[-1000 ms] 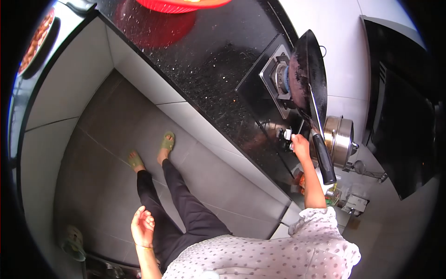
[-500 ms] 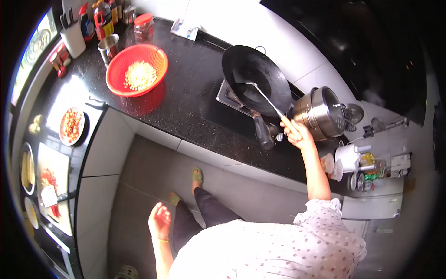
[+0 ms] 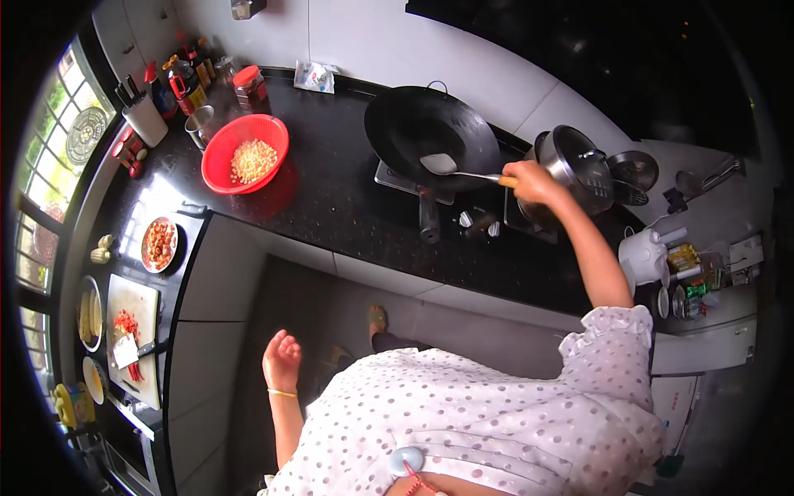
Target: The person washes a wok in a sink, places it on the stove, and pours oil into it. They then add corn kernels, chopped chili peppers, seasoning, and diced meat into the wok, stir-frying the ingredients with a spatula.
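Note:
My right hand (image 3: 529,182) is closed round the wooden handle of a metal spatula (image 3: 442,164), whose blade lies inside the black wok (image 3: 393,132). The wok stands on the stove with its black handle towards me. Beside my right hand is a steel pot (image 3: 571,161). My left hand (image 3: 282,355) hangs over the floor in front of the counter, fingers loosely curled but apart, holding nothing.
A red basket (image 3: 217,157) of pale yellow pieces stands left of the wok. A plate of reddish food (image 3: 160,245) and a cutting board (image 3: 147,306) with a cleaver and chopped red pieces lie on the left counter. Bottles stand at the back left.
The view has risen towards the counter. My right hand went from the stove knobs to the spatula handle, and the spatula now lies lower and flatter in the wok.

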Available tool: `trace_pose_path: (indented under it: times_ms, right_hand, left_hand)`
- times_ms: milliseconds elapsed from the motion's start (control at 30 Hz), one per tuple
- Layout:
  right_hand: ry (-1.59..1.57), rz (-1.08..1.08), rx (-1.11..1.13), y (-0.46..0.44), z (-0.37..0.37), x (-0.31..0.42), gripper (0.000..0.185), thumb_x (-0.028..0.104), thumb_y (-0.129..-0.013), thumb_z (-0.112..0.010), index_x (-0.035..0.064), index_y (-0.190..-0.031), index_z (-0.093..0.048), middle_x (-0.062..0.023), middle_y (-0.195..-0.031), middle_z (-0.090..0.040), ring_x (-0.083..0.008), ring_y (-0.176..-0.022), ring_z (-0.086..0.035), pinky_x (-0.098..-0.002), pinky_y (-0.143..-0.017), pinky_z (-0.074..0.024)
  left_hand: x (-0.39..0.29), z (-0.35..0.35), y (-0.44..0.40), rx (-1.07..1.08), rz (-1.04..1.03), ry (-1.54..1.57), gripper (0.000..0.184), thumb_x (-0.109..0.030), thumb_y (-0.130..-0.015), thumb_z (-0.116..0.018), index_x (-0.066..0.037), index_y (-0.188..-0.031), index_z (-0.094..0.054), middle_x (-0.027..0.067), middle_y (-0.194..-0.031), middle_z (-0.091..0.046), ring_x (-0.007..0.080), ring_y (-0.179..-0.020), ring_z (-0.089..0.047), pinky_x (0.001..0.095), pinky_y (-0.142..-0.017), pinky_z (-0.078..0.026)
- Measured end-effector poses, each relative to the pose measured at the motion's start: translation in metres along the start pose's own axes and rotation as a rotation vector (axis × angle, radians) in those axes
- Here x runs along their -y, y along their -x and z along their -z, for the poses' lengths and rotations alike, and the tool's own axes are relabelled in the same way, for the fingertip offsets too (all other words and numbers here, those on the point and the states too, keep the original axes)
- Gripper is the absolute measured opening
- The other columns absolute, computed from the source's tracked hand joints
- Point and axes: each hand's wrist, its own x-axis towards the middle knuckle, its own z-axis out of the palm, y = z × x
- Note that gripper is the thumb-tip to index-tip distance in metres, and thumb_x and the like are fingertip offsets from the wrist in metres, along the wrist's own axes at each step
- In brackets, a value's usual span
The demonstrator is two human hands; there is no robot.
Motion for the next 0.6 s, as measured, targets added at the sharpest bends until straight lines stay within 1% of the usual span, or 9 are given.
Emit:
trace_pose_path:
  times_ms: [67, 133, 200, 300, 400, 467, 600]
  right_hand:
    - [-0.059, -0.038, -0.148, -0.02, -0.036, -0.004, 0.023, 0.008, -0.074, -0.053, 0.0119, -0.095, -0.062, -0.0159, -0.091, -0.064, -0.0365, -0.09, -0.06, -0.0463, -0.075, -0.0477]
    - [-0.093, -0.057, -0.209, -0.028, -0.047, 0.01, 0.022, 0.007, -0.076, -0.051, 0.011, -0.095, -0.06, -0.0174, -0.09, -0.063, -0.0385, -0.09, -0.06, -0.0486, -0.075, -0.0473]
    - [-0.086, -0.093, -0.246, -0.04, -0.059, 0.017, 0.021, 0.004, -0.076, -0.049, 0.0097, -0.095, -0.055, -0.0203, -0.089, -0.063, -0.0412, -0.088, -0.059, -0.0501, -0.075, -0.0469]
    - [-0.141, -0.099, -0.355, -0.062, -0.074, 0.017, 0.025, 0.003, -0.076, -0.049, 0.0104, -0.1, -0.054, -0.0215, -0.087, -0.063, -0.0413, -0.087, -0.06, -0.0503, -0.075, -0.0468]
    - [-0.142, -0.097, -0.434, -0.076, -0.069, 0.022, 0.027, 0.003, -0.076, -0.049, 0.0113, -0.101, -0.055, -0.0219, -0.087, -0.062, -0.041, -0.086, -0.06, -0.0503, -0.075, -0.0469]
    - [-0.048, -0.058, -0.511, -0.078, -0.057, 0.028, 0.03, 0.004, -0.076, -0.05, 0.0132, -0.103, -0.054, -0.0195, -0.084, -0.062, -0.0409, -0.081, -0.061, -0.0497, -0.071, -0.0479]
    - [0.166, 0.061, -0.489, -0.056, 0.008, 0.07, 0.029, 0.003, -0.075, -0.05, 0.0117, -0.102, -0.054, -0.0178, -0.082, -0.061, -0.0397, -0.077, -0.061, -0.0495, -0.066, -0.0486]
  left_hand:
    - [0.007, -0.005, 0.005, -0.036, 0.008, 0.01, 0.014, -0.014, -0.081, -0.063, -0.005, -0.091, -0.059, 0.0063, -0.073, -0.064, 0.0181, -0.059, -0.06, 0.0252, -0.055, -0.048]
    - [0.012, -0.007, 0.008, -0.07, -0.005, 0.013, 0.013, -0.014, -0.081, -0.063, -0.006, -0.091, -0.059, 0.0063, -0.072, -0.064, 0.0183, -0.059, -0.06, 0.0256, -0.054, -0.048]
    - [0.013, -0.006, 0.014, -0.097, -0.03, 0.025, 0.013, -0.014, -0.082, -0.062, -0.006, -0.091, -0.059, 0.0062, -0.072, -0.064, 0.0183, -0.059, -0.06, 0.0256, -0.053, -0.048]
    - [0.011, 0.0, 0.022, -0.163, -0.065, 0.032, 0.011, -0.015, -0.082, -0.061, -0.007, -0.09, -0.06, 0.006, -0.071, -0.064, 0.018, -0.058, -0.06, 0.0253, -0.052, -0.047]
    - [0.006, 0.012, 0.034, -0.215, -0.109, 0.047, 0.01, -0.015, -0.082, -0.061, -0.007, -0.089, -0.059, 0.0058, -0.07, -0.064, 0.0177, -0.057, -0.06, 0.0249, -0.05, -0.047]
    - [0.002, 0.025, 0.043, -0.237, -0.161, 0.041, 0.011, -0.014, -0.082, -0.062, -0.006, -0.089, -0.059, 0.0057, -0.07, -0.063, 0.0171, -0.056, -0.06, 0.0242, -0.049, -0.047]
    - [-0.007, 0.065, 0.059, -0.309, -0.224, 0.107, 0.012, -0.015, -0.082, -0.062, -0.006, -0.089, -0.059, 0.006, -0.07, -0.063, 0.0167, -0.056, -0.06, 0.0238, -0.048, -0.048]
